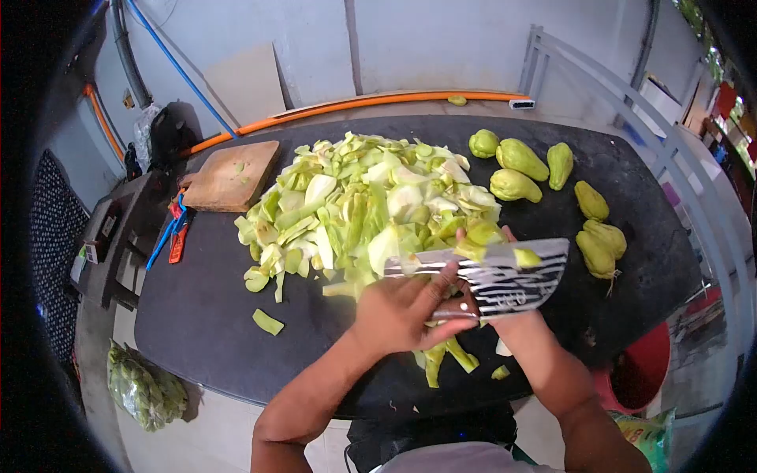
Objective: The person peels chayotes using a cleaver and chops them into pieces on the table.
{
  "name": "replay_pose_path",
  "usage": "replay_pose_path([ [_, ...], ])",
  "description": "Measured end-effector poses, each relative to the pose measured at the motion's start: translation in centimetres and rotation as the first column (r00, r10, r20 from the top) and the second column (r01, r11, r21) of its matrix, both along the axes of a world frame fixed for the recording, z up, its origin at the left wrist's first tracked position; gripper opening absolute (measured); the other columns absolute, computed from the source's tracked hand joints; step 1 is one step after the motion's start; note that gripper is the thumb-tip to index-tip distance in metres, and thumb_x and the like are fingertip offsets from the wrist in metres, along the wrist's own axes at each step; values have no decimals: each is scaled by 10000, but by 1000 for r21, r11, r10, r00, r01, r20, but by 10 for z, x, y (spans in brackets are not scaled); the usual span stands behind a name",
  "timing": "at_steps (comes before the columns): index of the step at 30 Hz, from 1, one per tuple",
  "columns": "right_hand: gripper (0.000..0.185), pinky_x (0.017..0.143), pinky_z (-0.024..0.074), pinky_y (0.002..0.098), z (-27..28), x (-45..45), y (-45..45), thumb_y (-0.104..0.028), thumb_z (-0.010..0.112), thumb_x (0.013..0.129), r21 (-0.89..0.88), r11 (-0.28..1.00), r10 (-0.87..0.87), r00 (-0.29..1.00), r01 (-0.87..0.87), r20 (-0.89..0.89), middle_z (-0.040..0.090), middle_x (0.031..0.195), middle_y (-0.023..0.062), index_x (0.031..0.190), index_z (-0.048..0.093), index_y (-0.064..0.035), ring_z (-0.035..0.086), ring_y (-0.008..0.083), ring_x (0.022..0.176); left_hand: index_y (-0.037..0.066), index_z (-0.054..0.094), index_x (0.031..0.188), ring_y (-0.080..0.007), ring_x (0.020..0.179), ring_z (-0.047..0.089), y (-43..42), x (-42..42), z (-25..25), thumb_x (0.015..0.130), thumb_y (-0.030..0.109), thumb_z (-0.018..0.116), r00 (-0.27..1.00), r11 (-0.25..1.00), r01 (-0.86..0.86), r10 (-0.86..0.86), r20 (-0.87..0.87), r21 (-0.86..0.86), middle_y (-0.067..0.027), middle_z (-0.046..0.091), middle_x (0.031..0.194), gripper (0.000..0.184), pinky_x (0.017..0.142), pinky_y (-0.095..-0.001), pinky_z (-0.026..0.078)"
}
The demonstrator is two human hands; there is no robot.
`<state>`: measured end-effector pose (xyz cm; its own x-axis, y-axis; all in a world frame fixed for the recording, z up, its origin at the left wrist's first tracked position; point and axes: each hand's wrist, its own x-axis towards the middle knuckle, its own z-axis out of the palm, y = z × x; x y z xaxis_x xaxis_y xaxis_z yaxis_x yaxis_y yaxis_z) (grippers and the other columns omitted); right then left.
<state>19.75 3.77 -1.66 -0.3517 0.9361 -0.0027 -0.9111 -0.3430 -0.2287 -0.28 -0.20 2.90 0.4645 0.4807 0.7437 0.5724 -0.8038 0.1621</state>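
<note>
My left hand (402,313) is closed around the brown handle of a wide cleaver (512,276), whose patterned blade points right. My right hand (516,323) is behind the blade and mostly hidden by it; fingertips show above, around a green chayote piece (482,234). A smaller piece (527,258) lies against the blade. Just beyond both hands is a large heap of sliced chayote (355,197). Peel strips (434,363) lie below the knife, near the table edge.
Several whole chayotes (520,160) sit at the back right of the dark table (205,315). A wooden board (233,175) and an orange-handled tool (178,243) are at the left. A red bin (640,366) stands at the lower right, a bag of greens (146,386) on the left floor.
</note>
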Motion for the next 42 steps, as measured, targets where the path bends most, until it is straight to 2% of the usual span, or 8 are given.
replay_pose_path([
  [1,552,1135,360,486,-2,-6,1,-521,380,1026,105,990,-118,961,94,250,597,1304,137,1358,489,-94,558,302,1214,13,622,1301,-167,504,591,0,1,-1,733,492,824,1000,1000,-1,1,-15,24,-26,607,656,770,488,-301,487],
  [11,623,805,568,416,19,-11,-7,-582,437,992,-187,982,25,989,3,146,675,1023,150,1131,612,-1,680,268,866,0,630,1284,-152,518,609,-3,5,0,710,510,832,997,998,17,-12,-74,62,-34,687,756,794,504,-283,503],
  [16,477,965,506,426,-9,-7,0,-483,450,1019,67,998,-12,999,14,-32,622,1217,132,1169,616,-61,563,279,1152,-8,632,1278,-153,513,606,-6,3,3,704,508,836,994,998,14,-8,-105,62,-44,682,745,799,500,-283,501],
  [29,415,936,519,387,-7,-12,-3,-477,484,996,175,962,-255,920,210,297,640,1079,112,1124,607,-102,629,231,1018,3,639,1278,-173,518,611,-2,-4,5,708,533,825,989,998,-26,34,-141,53,-37,611,649,800,507,-307,499],
  [31,344,940,518,414,-7,-14,4,-414,494,991,-140,943,-243,913,301,326,680,1048,95,1076,628,-109,659,253,977,1,636,1281,-191,515,612,4,-9,3,708,540,823,995,998,11,-6,-96,59,-39,606,641,809,509,-319,501],
  [34,332,965,495,444,-1,-8,-1,-445,533,974,26,998,-53,996,51,70,643,1147,42,1137,597,-163,625,236,1045,21,625,1295,-220,526,619,15,-28,-10,738,540,800,997,1000,-27,25,-73,-17,-56,622,665,781,488,-331,495],
  [38,479,1032,455,477,31,-20,-6,-498,405,1031,-36,974,-191,902,222,387,578,1318,55,1353,514,-161,560,254,1211,31,630,1279,-254,557,649,30,-45,-25,778,554,768,996,988,-60,68,52,-139,-70,643,672,737,525,-359,513],
  [42,543,1066,434,471,3,-11,3,-527,417,1022,57,998,-48,990,41,135,549,1353,114,1387,494,-131,543,271,1218,45,614,1318,-207,538,627,9,-19,-4,761,540,789,999,999,26,-27,-25,-45,-43,638,689,767,514,-335,503],
])
